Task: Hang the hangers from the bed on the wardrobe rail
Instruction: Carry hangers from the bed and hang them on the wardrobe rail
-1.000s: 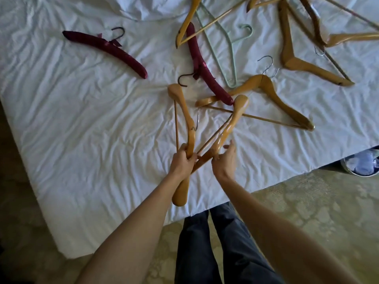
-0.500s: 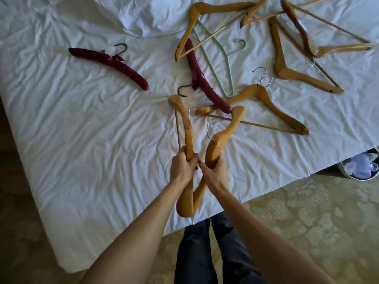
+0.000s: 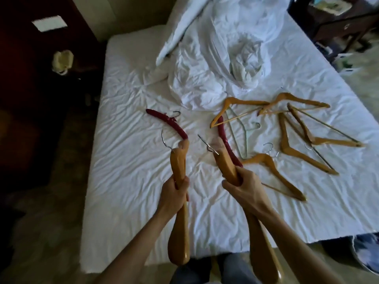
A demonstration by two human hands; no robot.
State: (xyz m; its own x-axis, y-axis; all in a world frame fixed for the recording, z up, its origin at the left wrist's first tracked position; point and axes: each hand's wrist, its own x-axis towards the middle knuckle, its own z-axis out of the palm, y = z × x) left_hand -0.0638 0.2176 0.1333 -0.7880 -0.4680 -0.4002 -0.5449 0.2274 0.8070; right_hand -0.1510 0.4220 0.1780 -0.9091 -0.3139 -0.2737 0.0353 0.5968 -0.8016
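The bed (image 3: 143,201) filled most of the view, its white sheet creased, with a rumpled duvet (image 3: 215,58) heaped at the far end. Scattered over the right half lay the hangers not yet collected: a loose cluster of wooden hangers (image 3: 291,148), some overlapping, a pale wire hanger (image 3: 244,138) among them, and two red padded hangers (image 3: 170,124), one off to the left alone and one partly behind the right hand's load. No wardrobe rail could be made out, though dark furniture (image 3: 30,89) stood to the left.

The left hand (image 3: 174,193) was wrapped round the middle of one wooden hanger (image 3: 178,232), held end-on with its metal hook pointing away. The right hand (image 3: 246,191) gripped a second hanger (image 3: 227,165) the same way. Held apart like this, one per hand, the two probably would not snag each other on the carry, and each hook (image 3: 164,140) stayed free to catch a rail. Both were lifted clear of the sheet, so the step in hand seemed to be carrying this pair off.
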